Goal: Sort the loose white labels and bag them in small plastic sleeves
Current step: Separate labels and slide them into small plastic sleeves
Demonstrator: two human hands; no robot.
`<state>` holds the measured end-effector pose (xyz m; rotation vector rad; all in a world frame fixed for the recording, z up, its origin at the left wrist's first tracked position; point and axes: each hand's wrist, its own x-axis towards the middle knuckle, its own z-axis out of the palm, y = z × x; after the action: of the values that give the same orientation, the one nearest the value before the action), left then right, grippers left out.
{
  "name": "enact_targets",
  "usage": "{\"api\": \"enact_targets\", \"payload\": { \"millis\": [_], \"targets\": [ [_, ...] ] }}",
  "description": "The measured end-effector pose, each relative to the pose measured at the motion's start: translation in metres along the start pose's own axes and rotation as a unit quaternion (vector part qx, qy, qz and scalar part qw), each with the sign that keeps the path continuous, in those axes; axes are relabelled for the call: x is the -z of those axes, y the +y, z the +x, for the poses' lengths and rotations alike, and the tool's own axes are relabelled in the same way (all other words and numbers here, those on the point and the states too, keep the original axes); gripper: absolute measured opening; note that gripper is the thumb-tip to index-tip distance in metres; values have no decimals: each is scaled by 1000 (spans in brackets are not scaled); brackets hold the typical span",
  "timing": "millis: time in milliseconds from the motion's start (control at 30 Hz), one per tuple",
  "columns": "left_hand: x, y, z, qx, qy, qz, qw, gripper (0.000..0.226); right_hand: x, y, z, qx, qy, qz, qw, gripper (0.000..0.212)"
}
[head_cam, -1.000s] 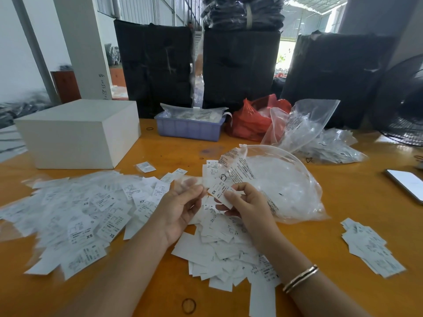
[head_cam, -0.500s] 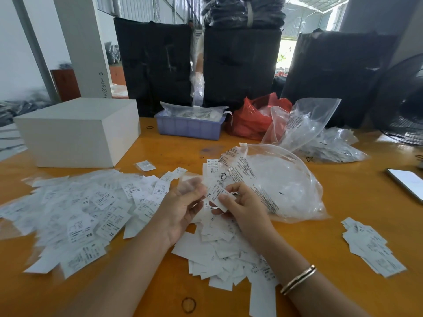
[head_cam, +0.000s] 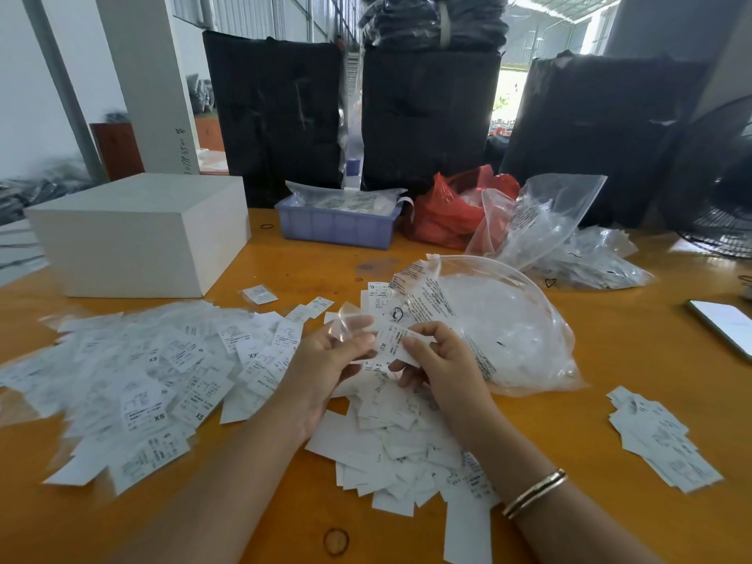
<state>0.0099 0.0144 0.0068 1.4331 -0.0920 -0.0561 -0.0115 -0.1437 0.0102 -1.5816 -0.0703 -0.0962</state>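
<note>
My right hand (head_cam: pixel 441 360) pinches a white label (head_cam: pixel 392 343) between thumb and fingers at the table's middle. My left hand (head_cam: pixel 329 362) holds a small clear plastic sleeve (head_cam: pixel 350 325) right beside it, its mouth toward the label. Under both hands lies a heap of loose white labels (head_cam: pixel 398 445). To the left spreads a wide pile of bagged labels (head_cam: pixel 142 384) in sleeves. A large clear bag (head_cam: pixel 504 323) of empty sleeves sits just behind my right hand.
A white box (head_cam: pixel 138 234) stands at the back left, a blue tray (head_cam: pixel 337 225) and red bag (head_cam: pixel 451 209) behind. A small label stack (head_cam: pixel 659 437) lies at right, a phone (head_cam: pixel 724 325) at the far right edge. A rubber band (head_cam: pixel 336 541) rests near the front.
My right hand has lowered the label toward my left hand. The clear sleeve now shows between my left fingers, close against the label.
</note>
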Motion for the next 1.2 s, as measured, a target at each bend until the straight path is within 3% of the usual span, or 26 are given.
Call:
{"api": "enact_targets", "payload": {
  "millis": [400, 767, 900, 1200],
  "targets": [
    [1, 1, -1, -14, -27, 71, 997, 27, 2, 3, 0, 47, 31, -1, 998, 5],
    [4, -4, 3, 3, 4, 58, 998, 20, -3, 6, 0, 70, -22, -135, 988, 2],
    [3, -3, 3, 3, -31, 54, 998, 29, -1, 5, 0, 74, 1, -102, 992, 4],
    [3, -3, 4, -8, -20, 65, 998, 24, 0, 4, 0, 122, 66, -64, 988, 7]
  ]
}}
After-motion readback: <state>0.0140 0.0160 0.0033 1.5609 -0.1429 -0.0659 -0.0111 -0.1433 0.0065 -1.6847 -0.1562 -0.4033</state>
